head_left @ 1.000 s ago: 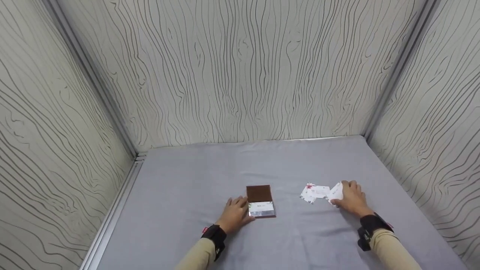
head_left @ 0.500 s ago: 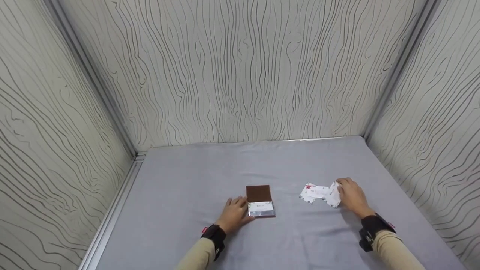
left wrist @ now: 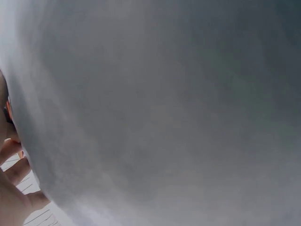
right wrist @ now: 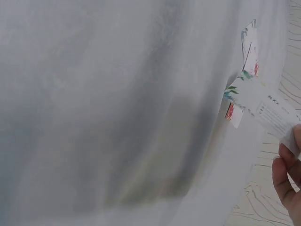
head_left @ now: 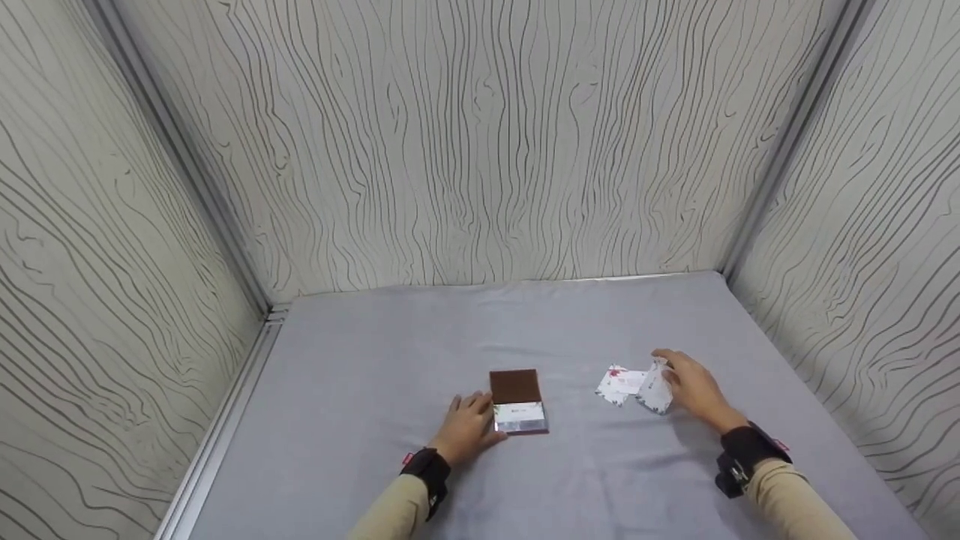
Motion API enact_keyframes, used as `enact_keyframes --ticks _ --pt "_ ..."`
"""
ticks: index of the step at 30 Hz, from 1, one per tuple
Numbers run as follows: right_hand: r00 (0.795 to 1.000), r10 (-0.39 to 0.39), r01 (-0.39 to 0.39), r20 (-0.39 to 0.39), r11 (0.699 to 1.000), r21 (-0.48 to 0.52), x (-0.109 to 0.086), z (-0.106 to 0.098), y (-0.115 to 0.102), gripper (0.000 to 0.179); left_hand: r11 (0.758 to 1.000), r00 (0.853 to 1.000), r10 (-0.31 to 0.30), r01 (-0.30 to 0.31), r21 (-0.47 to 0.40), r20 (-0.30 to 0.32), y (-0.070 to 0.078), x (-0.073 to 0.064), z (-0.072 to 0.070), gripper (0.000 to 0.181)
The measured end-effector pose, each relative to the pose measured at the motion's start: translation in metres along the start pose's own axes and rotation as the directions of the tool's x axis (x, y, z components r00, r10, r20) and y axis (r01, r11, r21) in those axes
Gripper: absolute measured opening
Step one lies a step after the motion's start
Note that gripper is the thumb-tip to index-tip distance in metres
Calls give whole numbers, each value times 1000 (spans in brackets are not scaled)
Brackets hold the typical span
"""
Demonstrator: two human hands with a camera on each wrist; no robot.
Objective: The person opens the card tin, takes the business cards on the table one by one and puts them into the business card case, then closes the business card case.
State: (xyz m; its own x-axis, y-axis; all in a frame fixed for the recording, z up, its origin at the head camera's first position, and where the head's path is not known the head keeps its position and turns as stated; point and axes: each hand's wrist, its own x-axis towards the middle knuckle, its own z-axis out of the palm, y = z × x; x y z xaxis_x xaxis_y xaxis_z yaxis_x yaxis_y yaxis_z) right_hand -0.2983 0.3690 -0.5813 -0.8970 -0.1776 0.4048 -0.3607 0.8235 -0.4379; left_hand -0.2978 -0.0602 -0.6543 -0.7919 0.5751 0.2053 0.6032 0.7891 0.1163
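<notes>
A brown card holder (head_left: 515, 385) lies unfolded on the grey cloth, with a white printed card (head_left: 519, 412) in its lower half. My left hand (head_left: 463, 429) rests at the holder's left edge, fingers and thumb touching it; the left wrist view shows only part of that hand. To the right, my right hand (head_left: 696, 388) pinches a white business card (head_left: 655, 388) by one edge and holds it tilted. In the right wrist view this card (right wrist: 270, 106) shows green leaves and small print. Behind it, overlapping cards with red flowers (head_left: 616, 385) lie on the cloth, partly hidden.
A wrinkled grey cloth (head_left: 390, 345) covers the table. Wood-grain panels (head_left: 480, 150) stand at the back and on both sides. A metal rail (head_left: 217, 442) runs along the left edge of the table.
My right hand has shifted left and tilted its card up off the cloth, with its grip now nearer the card's far edge. The left hand stays at the card holder.
</notes>
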Motion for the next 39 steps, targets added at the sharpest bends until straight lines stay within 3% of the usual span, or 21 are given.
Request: enact_keyframes --ticks 8,14,27,34,39 --pt "996 -73 75 -44 996 51 5 13 -16 35 1000 1000 -7 8 -9 22 1 -1 -4 63" --pt "997 -80 80 -2 993 87 8 24 -29 30 999 1000 15 -15 36 3 3 -2 -7 60" --pt "996 -84 77 37 983 169 20 41 -57 26 1000 1000 2 -2 16 0 3 -2 -8 62" --pt "987 -142 118 81 960 255 27 65 -77 24 1000 1000 -20 20 -16 19 2 -2 -8 64" --pt "981 -177 150 82 952 267 32 81 -92 25 1000 1000 -9 9 8 14 2 -2 -6 64"
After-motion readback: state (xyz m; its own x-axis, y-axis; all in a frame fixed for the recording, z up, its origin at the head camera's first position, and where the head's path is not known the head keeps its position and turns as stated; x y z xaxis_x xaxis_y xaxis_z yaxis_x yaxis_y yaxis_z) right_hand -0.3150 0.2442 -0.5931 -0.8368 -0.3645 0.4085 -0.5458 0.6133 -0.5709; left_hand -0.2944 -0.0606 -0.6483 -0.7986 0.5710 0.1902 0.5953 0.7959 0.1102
